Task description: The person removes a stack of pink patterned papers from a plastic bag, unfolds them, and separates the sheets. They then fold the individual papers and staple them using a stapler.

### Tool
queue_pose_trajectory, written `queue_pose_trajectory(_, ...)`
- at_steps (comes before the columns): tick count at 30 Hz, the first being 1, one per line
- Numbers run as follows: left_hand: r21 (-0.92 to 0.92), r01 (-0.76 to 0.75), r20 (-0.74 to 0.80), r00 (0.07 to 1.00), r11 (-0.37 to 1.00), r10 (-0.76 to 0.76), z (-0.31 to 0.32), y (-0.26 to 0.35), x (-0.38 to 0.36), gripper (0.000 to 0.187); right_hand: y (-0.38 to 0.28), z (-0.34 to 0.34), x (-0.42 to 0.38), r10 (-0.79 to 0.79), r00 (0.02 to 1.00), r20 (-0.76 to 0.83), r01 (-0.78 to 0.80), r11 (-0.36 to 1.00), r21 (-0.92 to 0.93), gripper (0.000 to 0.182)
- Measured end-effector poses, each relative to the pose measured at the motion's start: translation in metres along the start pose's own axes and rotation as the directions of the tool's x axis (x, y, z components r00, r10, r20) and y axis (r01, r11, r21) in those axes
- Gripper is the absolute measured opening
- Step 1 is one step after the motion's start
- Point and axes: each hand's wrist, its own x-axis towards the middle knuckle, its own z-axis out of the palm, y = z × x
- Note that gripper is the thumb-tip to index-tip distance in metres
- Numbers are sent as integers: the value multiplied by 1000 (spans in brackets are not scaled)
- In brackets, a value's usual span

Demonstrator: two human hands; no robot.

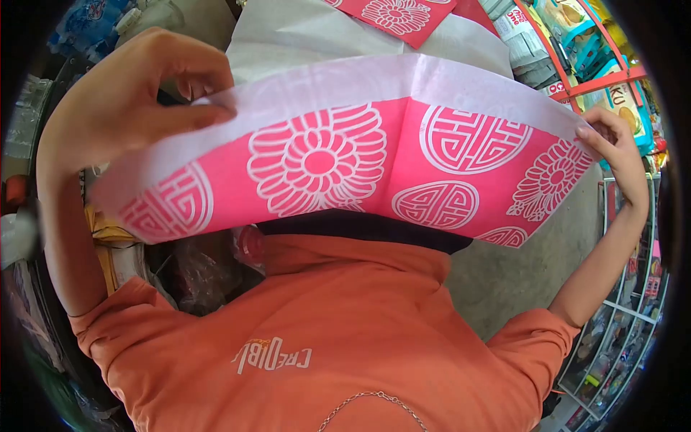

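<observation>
My left hand (162, 83) and right hand (614, 137), wide apart, pinch the pink patterned sheet (397, 155) in front of my orange shirt (403, 309), and it looks light, thin, easily creased, best gripped near its corners.

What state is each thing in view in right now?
Pink printed sheet: held up, spread open, center crease visible
Left hand: closed on its upper edge, slightly blurred
Right hand: pinching its upper right corner
Red printed sheet: lying printed side up
White sheet: spread out, partly covered
Shirt: worn, wrinkled
Chain: draped over shirt
</observation>
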Motion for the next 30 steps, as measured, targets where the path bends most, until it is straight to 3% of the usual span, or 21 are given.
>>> queue_pose_trajectory(1,-19,100,5,995,995,-100,-2,0,1,18,8,2,5,-49,999,6,49,999,-2,24)
queue_pose_trajectory(4,5,-55,-13,998,998,55,1,-32,27,17,14,4,30,-45,994,99,43,999,19,26)
queue_pose_trajectory(10,168,-145,-105,981,975,164,11,-49,73,17,43,6,51,-3,990,144,9,999,-41,26)
queue_pose_trajectory(14,276,-156,-264,936,948,231,30,-86,104,23,55,10,58,48,984,171,-40,998,-52,25)
queue_pose_trajectory(15,394,-156,-255,928,906,271,26,-83,103,34,65,12,59,24,986,164,-19,999,-32,24)
queue_pose_trajectory(16,505,-152,-245,919,849,310,22,-80,102,45,71,11,55,-3,989,145,6,1000,-17,23)
queue_pose_trajectory(17,518,-140,-307,890,844,337,24,-79,99,39,76,5,52,30,991,127,-21,997,-76,29)
queue_pose_trajectory(18,534,-129,-366,855,835,366,21,-78,94,33,75,6,45,-41,999,-13,40,994,-105,33)
queue_pose_trajectory(19,521,-28,-425,858,853,288,23,-76,78,44,75,14,28,-114,981,-158,90,984,-151,37)
queue_pose_trajectory(20,360,35,-523,835,932,171,24,-75,57,47,77,23,11,-188,937,-296,133,971,-196,42)
queue_pose_trajectory(21,179,92,-582,812,980,30,27,-75,37,50,101,21,-4,-79,956,-281,31,985,-170,54)
queue_pose_trajectory(23,-300,180,-594,733,937,-332,55,-80,-2,51,142,45,-42,109,917,-383,-44,984,174,56)
queue_pose_trajectory(25,-523,290,-481,676,802,-558,87,-88,-37,51,138,68,-82,377,881,-286,-275,900,338,60)
queue_pose_trajectory(27,-642,384,-391,581,664,-714,115,-77,-52,53,166,98,-116,416,907,-57,-278,697,660,62)
queue_pose_trajectory(29,-788,299,-301,576,539,-760,147,-83,-65,53,168,136,-135,372,924,86,-260,447,856,62)
queue_pose_trajectory(30,-861,239,-248,573,449,-781,157,-79,-65,52,180,155,-142,419,904,81,-251,369,895,63)
